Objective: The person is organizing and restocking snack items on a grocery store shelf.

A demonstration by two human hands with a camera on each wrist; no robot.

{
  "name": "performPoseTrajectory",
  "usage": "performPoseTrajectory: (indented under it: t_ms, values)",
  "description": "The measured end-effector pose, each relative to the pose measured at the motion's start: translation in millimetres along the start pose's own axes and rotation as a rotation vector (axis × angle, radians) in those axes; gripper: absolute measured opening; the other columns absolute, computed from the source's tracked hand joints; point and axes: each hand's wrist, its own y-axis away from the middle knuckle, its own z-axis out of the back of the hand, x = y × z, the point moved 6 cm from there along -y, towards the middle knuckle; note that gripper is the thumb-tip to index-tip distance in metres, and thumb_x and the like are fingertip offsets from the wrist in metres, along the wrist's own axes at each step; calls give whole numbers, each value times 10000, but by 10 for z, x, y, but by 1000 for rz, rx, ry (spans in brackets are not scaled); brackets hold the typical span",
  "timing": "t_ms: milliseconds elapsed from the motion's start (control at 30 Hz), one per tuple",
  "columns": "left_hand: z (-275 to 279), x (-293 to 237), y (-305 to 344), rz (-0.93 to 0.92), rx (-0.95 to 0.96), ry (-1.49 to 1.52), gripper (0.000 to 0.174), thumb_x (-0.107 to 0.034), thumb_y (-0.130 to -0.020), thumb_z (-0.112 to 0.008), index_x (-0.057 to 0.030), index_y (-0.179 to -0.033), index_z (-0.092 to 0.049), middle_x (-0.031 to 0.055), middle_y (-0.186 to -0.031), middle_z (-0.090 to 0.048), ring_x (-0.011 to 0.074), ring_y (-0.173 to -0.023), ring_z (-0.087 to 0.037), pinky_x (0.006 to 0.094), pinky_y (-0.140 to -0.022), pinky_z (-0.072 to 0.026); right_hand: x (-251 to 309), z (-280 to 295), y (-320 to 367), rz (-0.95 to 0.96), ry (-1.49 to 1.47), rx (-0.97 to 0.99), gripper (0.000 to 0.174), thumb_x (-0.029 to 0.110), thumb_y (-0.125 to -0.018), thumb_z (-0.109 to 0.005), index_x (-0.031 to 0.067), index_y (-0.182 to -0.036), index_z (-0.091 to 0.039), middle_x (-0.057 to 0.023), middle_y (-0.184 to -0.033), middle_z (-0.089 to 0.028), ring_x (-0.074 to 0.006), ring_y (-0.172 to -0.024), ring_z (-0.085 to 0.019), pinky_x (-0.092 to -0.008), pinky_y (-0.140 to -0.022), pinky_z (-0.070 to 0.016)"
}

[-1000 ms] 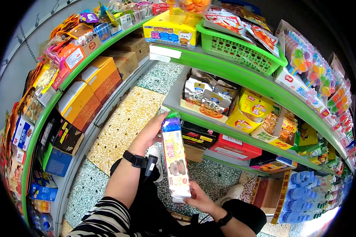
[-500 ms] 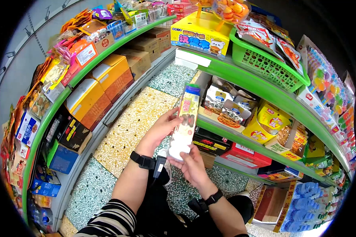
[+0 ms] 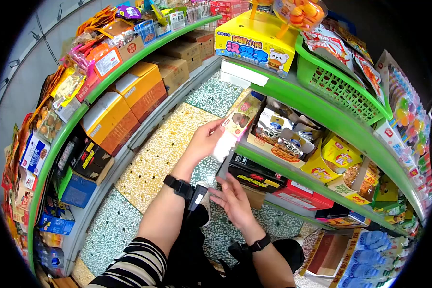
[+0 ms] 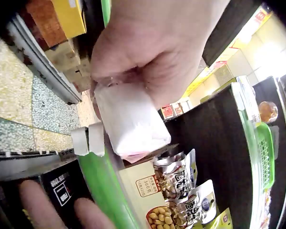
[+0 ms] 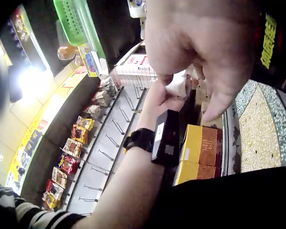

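My left hand (image 3: 215,133) grips the white lower end of a long snack package (image 3: 240,116) with a brown bear print. The package lies tilted, its far end over the middle green shelf (image 3: 293,175), beside a box of grey pouches (image 3: 273,134). In the left wrist view the left hand (image 4: 152,47) pinches the package's white end (image 4: 128,119) just above the shelf edge. My right hand (image 3: 228,192) hangs below the shelf with relaxed, spread fingers and holds nothing. The right wrist view shows the right hand (image 5: 205,43) empty and loosely curled.
A green basket (image 3: 341,86) of snack bags and a yellow display box (image 3: 254,45) stand on the upper shelf. Black and red boxes (image 3: 254,177) sit under the middle shelf. Orange and yellow cartons (image 3: 120,103) fill the left shelving. Terrazzo floor (image 3: 163,149) runs between.
The package went from upright in both hands to tilted onto the middle shelf in the left hand alone. The right hand let go and dropped lower.
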Motion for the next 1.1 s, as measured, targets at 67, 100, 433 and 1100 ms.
performPoseTrajectory:
  t_ms: [67, 100, 433, 1100]
  values:
    - [-46, 52, -110, -46, -24, -23, 347, -156, -993, -483, 32, -1279, -541, 94, -1041, -672, 114, -891, -614, 257, -782, -491, -36, 50, 86, -33, 82, -8, 549, 206, -1011, -471, 56, -1471, -211, -188, -1410, -422, -291, -1133, -574, -379, -933, -500]
    - [-64, 94, -155, -60, -37, -48, 348, -162, -993, -480, 28, -1277, -543, 108, -1038, -675, 128, -894, -621, 264, -786, -492, -37, 63, 129, -54, 108, -4, 545, 202, -1012, -468, 53, -1470, -213, -190, -1397, -439, -286, -1129, -577, -376, -932, -501]
    - [-129, 110, -281, -94, -266, -333, 437, -234, -914, -593, 22, -1264, -534, 237, -1056, -657, 331, -962, -652, 363, -852, -495, 69, 290, 680, -118, 299, -44, 598, 217, -997, -503, 29, -1474, -196, -212, -1350, -484, -264, -1098, -595, -358, -914, -507]
    - [-451, -103, -87, -391, -227, -753, 599, -75, -712, -675, -2, -1273, -477, 252, -1286, -461, 421, -1225, -442, 426, -1060, -369, -91, 705, 1188, -189, 459, -65, 561, 178, -992, -509, 36, -1461, -235, -183, -1315, -524, -254, -1095, -597, -357, -916, -508]
